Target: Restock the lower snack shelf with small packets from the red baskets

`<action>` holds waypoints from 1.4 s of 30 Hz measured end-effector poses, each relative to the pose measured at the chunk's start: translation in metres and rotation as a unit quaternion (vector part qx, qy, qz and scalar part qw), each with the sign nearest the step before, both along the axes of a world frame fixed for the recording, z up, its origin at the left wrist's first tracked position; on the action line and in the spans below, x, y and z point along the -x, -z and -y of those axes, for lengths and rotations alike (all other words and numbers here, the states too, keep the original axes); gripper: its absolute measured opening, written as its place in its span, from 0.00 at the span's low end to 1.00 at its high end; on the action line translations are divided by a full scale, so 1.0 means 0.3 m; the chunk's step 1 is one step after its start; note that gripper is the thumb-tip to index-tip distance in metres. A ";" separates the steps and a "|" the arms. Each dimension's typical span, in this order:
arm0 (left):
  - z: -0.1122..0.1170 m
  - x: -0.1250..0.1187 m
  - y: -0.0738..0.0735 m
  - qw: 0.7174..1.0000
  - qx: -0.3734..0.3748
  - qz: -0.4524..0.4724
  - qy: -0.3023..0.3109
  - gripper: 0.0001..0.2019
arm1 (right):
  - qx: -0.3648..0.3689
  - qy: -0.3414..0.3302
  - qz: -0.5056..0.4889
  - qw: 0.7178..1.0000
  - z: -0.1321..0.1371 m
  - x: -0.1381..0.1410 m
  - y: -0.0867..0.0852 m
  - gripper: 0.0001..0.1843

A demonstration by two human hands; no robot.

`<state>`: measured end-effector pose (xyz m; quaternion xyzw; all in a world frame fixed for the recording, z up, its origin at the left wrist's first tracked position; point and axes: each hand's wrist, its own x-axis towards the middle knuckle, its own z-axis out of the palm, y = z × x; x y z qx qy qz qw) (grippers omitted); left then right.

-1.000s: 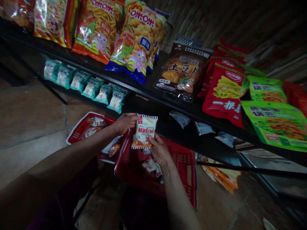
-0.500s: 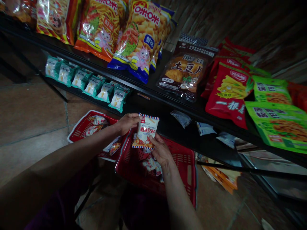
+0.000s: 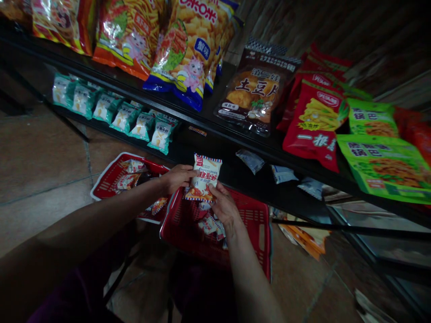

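Note:
A small white snack packet [image 3: 204, 176] with red lettering and a striped edge is held upright above a red basket [image 3: 249, 215]. My right hand [image 3: 225, 205] is closed on its lower right side, thumb across the front. At its left edge, the fingers of my left hand [image 3: 180, 177] are bent together against the packet; their tips are partly hidden. Several similar small packets [image 3: 210, 224] lie inside the basket below. Beside it on the left stands a second red basket [image 3: 109, 179] with a white rim, which also holds small packets.
A black shelf [image 3: 117, 78] runs across in front, bearing large snack bags [image 3: 186, 54], a brown bag [image 3: 256, 89], red bags [image 3: 313, 125] and green bags [image 3: 384, 166]. On the lower tier stand teal packets [image 3: 124, 117] and a few loose silvery ones [image 3: 251, 160].
My left fingers have shifted from the packet's upper left corner down its left edge. The packet stays in my right hand, and the whole view has moved slightly.

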<state>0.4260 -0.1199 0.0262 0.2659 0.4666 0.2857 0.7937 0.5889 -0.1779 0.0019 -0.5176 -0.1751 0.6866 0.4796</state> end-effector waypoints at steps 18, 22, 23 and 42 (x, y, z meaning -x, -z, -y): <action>0.002 0.004 0.041 0.999 -0.041 -0.011 -0.027 0.05 | 0.024 0.016 0.007 1.000 -0.009 -0.012 0.000 0.14; -0.001 0.012 0.043 0.998 -0.058 -0.015 -0.026 0.05 | 0.005 0.008 -0.006 1.000 -0.004 -0.013 -0.009 0.17; -0.003 0.013 0.043 0.998 -0.061 -0.021 -0.028 0.05 | 0.000 0.003 -0.010 1.000 -0.002 -0.010 -0.010 0.17; 0.019 -0.004 0.051 0.999 -0.002 -0.037 -0.007 0.04 | -0.015 0.080 0.017 0.997 -0.009 -0.002 0.025 0.16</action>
